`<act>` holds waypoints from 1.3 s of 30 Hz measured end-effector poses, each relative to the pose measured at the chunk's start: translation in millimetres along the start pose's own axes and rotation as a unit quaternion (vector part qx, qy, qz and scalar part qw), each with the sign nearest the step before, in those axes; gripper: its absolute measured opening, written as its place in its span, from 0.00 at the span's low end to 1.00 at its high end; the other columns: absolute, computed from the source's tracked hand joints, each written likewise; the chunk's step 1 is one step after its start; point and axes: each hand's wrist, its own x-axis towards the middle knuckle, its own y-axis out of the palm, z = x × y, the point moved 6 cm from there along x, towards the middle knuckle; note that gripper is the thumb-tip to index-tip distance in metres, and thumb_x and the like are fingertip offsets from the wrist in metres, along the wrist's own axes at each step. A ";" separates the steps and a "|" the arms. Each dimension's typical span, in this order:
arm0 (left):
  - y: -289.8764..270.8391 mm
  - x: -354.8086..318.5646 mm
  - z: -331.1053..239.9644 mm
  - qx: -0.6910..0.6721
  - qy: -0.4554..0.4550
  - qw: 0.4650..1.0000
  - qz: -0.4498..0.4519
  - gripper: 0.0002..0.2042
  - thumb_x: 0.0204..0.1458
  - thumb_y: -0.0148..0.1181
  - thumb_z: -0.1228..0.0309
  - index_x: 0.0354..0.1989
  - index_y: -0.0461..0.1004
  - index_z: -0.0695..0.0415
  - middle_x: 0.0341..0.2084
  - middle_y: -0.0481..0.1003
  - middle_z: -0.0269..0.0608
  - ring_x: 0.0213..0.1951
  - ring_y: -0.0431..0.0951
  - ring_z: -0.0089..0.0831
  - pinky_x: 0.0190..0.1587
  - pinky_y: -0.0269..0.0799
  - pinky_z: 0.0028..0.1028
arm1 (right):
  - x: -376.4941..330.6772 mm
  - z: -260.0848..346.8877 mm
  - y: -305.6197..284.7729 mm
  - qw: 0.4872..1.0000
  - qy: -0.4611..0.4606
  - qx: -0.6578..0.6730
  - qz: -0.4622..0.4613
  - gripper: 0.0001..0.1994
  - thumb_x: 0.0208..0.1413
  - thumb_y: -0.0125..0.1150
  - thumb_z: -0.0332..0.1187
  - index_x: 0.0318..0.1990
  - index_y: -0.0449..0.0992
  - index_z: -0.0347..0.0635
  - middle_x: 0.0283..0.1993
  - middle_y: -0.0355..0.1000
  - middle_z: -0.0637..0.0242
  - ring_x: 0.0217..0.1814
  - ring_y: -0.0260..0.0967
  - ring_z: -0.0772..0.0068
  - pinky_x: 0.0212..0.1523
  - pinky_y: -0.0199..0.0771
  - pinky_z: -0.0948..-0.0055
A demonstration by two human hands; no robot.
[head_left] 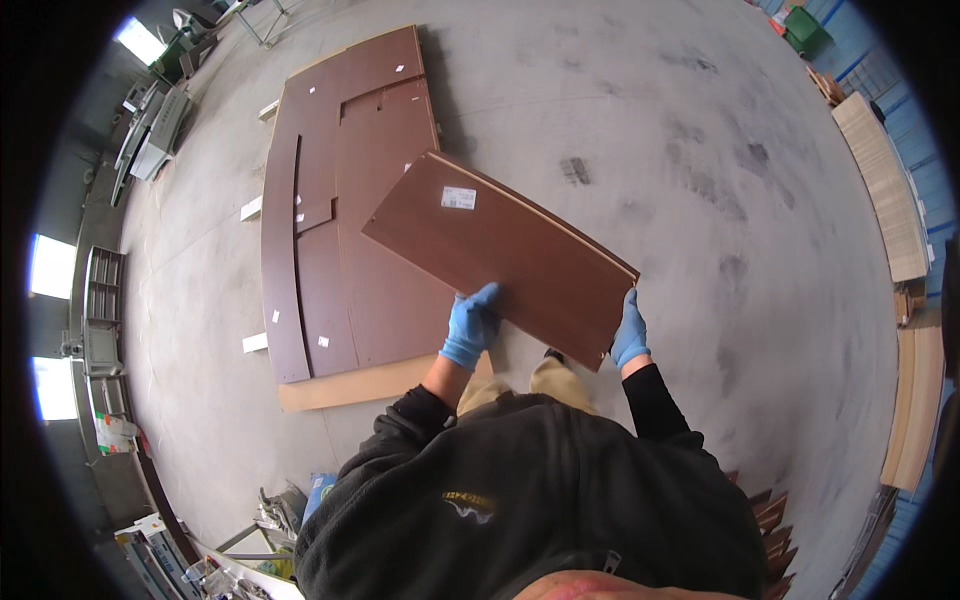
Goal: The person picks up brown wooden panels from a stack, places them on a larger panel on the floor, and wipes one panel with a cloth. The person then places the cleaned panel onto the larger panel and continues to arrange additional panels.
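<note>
Panel, brown, held by left hand, right hand.

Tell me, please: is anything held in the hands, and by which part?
A brown board: the left hand holds its near long edge around the middle, the right hand its right short end.

A flat, rectangular reddish-brown board, white-labelled near its far-left end, slants down toward the right, held by the left hand and right hand.
</note>
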 end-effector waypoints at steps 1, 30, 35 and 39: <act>8.5 21.0 4.3 0.006 -0.004 1.000 -0.013 0.22 0.60 0.59 0.80 0.63 0.70 0.54 0.56 0.77 0.40 0.57 0.78 0.40 0.62 0.75 0.43 | 24.3 15.2 2.4 1.000 0.005 -0.018 -0.021 0.42 0.65 0.53 0.66 0.69 0.67 0.34 0.69 0.69 0.59 0.67 0.69 0.59 0.67 0.70 0.61; -20.3 854.1 -216.1 0.019 -0.071 0.935 -0.347 0.19 0.62 0.63 0.59 0.54 0.75 0.60 0.48 0.78 0.48 0.49 0.79 0.44 0.58 0.76 0.44 | 840.3 294.6 574.2 0.963 -0.050 -0.250 -0.090 0.30 0.66 0.59 0.59 0.38 0.81 0.33 0.36 0.76 0.67 0.38 0.69 0.71 0.45 0.73 0.67; -41.1 967.8 -267.6 -0.073 -0.088 0.918 -0.380 0.15 0.61 0.64 0.62 0.52 0.75 0.53 0.39 0.78 0.42 0.37 0.80 0.39 0.49 0.82 0.43 | 932.6 318.4 684.8 0.939 -0.055 -0.326 -0.093 0.30 0.66 0.59 0.59 0.24 0.73 0.39 0.26 0.65 0.73 0.30 0.58 0.73 0.36 0.66 0.66; -70.2 1040.6 -311.2 -0.075 -0.068 0.919 -0.380 0.22 0.63 0.62 0.59 0.60 0.71 0.59 0.54 0.75 0.46 0.54 0.76 0.42 0.59 0.75 0.41 | 1003.4 313.4 772.6 0.941 -0.044 -0.330 -0.064 0.31 0.66 0.59 0.59 0.22 0.71 0.39 0.25 0.64 0.73 0.29 0.57 0.74 0.35 0.65 0.66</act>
